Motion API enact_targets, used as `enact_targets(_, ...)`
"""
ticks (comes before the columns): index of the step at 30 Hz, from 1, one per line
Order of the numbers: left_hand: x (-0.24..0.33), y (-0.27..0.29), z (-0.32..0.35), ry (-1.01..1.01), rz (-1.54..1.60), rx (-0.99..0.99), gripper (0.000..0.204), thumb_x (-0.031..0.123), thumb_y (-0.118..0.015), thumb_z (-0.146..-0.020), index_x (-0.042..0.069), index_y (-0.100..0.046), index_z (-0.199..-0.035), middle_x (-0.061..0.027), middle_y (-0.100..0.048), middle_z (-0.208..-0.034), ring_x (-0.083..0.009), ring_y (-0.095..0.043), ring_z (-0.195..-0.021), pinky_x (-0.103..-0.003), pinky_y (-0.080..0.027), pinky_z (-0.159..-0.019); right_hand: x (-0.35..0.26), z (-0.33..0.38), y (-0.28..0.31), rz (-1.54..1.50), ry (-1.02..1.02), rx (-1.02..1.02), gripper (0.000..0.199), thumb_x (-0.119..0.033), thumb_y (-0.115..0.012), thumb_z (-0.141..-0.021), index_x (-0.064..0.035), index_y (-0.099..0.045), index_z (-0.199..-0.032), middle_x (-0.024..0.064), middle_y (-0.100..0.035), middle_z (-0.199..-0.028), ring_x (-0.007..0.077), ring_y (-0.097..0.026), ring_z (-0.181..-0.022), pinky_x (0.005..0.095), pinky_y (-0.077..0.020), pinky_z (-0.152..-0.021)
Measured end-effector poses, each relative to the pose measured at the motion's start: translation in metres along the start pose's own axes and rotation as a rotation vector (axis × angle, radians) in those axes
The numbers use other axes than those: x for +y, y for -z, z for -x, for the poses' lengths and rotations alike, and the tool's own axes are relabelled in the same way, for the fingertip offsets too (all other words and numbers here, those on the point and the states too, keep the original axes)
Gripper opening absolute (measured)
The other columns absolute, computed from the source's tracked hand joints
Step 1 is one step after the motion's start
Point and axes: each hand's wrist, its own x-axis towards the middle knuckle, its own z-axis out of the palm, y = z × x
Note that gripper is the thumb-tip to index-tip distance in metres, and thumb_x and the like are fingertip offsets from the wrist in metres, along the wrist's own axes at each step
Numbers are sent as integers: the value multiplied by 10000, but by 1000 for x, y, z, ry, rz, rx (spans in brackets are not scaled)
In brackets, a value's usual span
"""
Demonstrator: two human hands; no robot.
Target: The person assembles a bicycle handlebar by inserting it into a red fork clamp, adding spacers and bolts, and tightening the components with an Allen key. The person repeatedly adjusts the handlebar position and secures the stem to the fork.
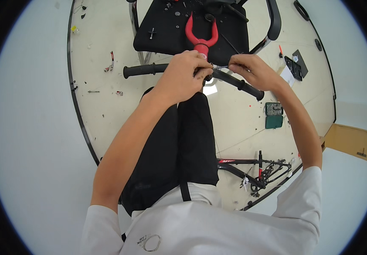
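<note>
A black bicycle handlebar (153, 69) with grips at both ends lies across in front of my knees. Behind its middle a red bicycle fork (202, 41) rests on the chair seat, prongs pointing away from me. My left hand (185, 72) is closed at the middle of the bar, below the fork's neck. Its fingertips pinch together there, and what they hold is hidden. Just above the bar's right half, my right hand (252, 71) grips a thin metal rod-like tool (221, 67). The tool reaches across to my left fingertips; its working end is covered.
The black chair (162, 32) carries small loose parts and a T-shaped tool (152, 33). To the right on the floor are a green case (274, 115) and a black tool case (294, 68). A bicycle frame (238, 170) lies at lower right. Small parts are scattered at left.
</note>
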Motion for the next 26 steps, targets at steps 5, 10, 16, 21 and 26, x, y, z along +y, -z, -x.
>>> enact_targets(5, -1, -4, -3, 81, 112, -18, 156, 78, -719, -892, -9, -754, -1017, -83, -664, -928, -165, -625, -729, -286, -498, -688, 6, 2, 1, -35, -4, 19, 178, -128, -607, -981, 47, -626, -951, 133, -553, -709, 244, -496, -622, 343, -440, -612)
enact_targets(10, 4, -3, -2, 103, 63, -37, 135, 84, -724, -888, 20, -770, -998, -49, -662, -908, -141, -594, -717, -275, -452, -638, 8, 4, 2, -62, -22, -30, 185, -137, -588, -997, 38, -590, -938, 107, -514, -744, 206, -450, -662, 330, -398, -620)
enact_targets(16, 5, -4, 2, 44, 46, 1, 119, 56, -719, -861, 9, -764, -960, -69, -655, -870, -175, -601, -699, -299, -451, -618, 12, -4, 7, 39, 96, -22, 160, -126, -624, -973, 30, -659, -981, 110, -575, -824, 234, -545, -711, 350, -443, -646)
enact_targets(21, 10, -15, 8, -46, 15, 84, 107, -23, -706, -802, -28, -746, -901, -127, -622, -801, -253, -615, -649, -339, -478, -606, 18, -17, 14, 113, 130, -65, 216, -186, -672, -954, -22, -747, -1071, 100, -656, -891, 259, -641, -781, 355, -503, -694)
enact_targets(26, 7, -15, 8, 17, -27, 128, 123, 21, -751, -828, -29, -751, -940, -79, -656, -812, -149, -595, -650, -263, -470, -593, 24, -21, 7, 21, 23, -120, 225, -192, -634, -995, -17, -751, -1077, 85, -646, -935, 194, -621, -813, 326, -488, -700)
